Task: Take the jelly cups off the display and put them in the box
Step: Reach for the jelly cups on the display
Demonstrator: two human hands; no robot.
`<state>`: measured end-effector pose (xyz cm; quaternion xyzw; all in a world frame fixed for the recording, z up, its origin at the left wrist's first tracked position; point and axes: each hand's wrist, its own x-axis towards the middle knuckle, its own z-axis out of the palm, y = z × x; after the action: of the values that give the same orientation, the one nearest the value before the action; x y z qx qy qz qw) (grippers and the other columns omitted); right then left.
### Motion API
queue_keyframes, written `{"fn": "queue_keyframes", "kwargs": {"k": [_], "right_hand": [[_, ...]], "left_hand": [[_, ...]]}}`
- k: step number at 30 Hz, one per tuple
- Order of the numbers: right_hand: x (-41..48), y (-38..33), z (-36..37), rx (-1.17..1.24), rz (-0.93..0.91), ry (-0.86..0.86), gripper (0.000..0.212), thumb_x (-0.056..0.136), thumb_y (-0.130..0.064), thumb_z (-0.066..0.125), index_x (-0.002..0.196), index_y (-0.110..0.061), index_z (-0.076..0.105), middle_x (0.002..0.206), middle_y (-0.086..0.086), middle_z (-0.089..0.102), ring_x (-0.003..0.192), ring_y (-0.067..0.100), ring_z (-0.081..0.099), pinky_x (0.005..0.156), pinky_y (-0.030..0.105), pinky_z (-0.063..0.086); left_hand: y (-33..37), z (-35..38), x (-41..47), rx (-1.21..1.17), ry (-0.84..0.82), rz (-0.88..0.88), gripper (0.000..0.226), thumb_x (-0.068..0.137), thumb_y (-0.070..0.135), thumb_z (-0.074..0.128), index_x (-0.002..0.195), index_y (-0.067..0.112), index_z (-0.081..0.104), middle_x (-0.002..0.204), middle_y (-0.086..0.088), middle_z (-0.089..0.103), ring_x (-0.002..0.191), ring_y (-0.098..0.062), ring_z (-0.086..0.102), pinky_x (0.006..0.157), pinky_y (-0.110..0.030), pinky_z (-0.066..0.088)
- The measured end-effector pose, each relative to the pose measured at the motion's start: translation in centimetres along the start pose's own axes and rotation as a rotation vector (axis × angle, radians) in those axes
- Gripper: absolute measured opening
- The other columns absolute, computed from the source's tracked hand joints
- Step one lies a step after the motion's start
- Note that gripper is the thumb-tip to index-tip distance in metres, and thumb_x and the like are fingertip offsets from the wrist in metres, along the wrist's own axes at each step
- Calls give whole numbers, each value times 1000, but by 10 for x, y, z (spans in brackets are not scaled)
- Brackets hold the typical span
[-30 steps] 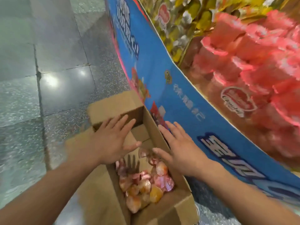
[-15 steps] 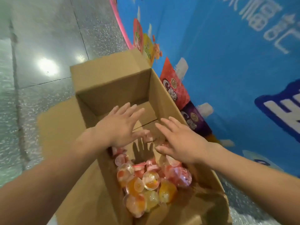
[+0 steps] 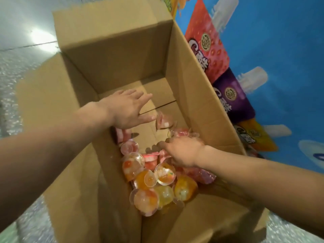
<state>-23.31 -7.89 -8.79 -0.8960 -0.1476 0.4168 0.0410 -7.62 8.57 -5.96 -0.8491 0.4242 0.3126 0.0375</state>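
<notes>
On the far left there's grey speckled tile floor (image 3: pixel 21 55), then the open brown cardboard box (image 3: pixel 112 55) fills the middle. The left hand (image 3: pixel 128 111) hovers inside it, palm down, fingers spread, gripping nothing, with 1 pink jelly cup (image 3: pixel 164 121) just off its thumb. The pile of clear plastic jelly cups with pink, orange and yellow filling (image 3: pixel 157 176) sits at the near end. A second ago both hands were higher; now the right hand (image 3: pixel 182 151) is down on the pile, fingers curled under, can't tell if it's holding any. Looks like a batch just got dropped in. The blue printed display panel (image 3: pixel 280 50) is on the right.
</notes>
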Motion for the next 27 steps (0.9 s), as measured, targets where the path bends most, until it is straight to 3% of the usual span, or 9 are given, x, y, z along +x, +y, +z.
{"fn": "queue_keyframes", "kwargs": {"k": [5,7,10,18,23,27], "right_hand": [[19,-1,3,27,9,-97,62,98,-19,54,155,-27,30,140,10,53,117,33,60,78,36,43],[22,3,4,33,32,-161,54,98,-17,51,150,-24,38,137,8,55,116,31,60,83,37,46],[23,5,6,33,103,-252,35,100,-13,47,134,-9,51,127,13,60,115,31,60,78,35,43],[38,7,4,88,96,-327,38,99,-23,57,133,-6,52,132,15,60,118,31,59,95,40,50],[46,8,14,11,65,-312,31,101,-26,55,126,-9,56,125,12,64,111,30,63,91,40,54],[47,14,9,47,84,-346,33,100,-25,56,128,-8,56,121,11,64,111,29,61,88,37,49]], "left_hand": [[-3,4,3,-26,-6,-7,83,92,76,21,159,31,-1,168,-3,8,154,-25,4,123,-43,6],[-3,3,3,-41,-20,-18,82,93,74,22,159,31,-2,168,-3,7,154,-25,4,123,-42,4],[-3,5,2,-44,-32,-17,83,93,74,22,159,31,-3,168,-3,7,154,-25,4,125,-44,5],[-6,7,5,-38,-31,1,85,91,76,21,159,29,0,163,-7,27,150,-27,22,123,-47,18],[-7,9,3,-41,-42,11,84,92,75,21,159,28,1,157,-9,37,146,-29,32,119,-47,26],[-9,7,3,-28,-35,11,82,93,73,23,159,29,2,154,-9,42,142,-31,37,117,-49,31]]}}
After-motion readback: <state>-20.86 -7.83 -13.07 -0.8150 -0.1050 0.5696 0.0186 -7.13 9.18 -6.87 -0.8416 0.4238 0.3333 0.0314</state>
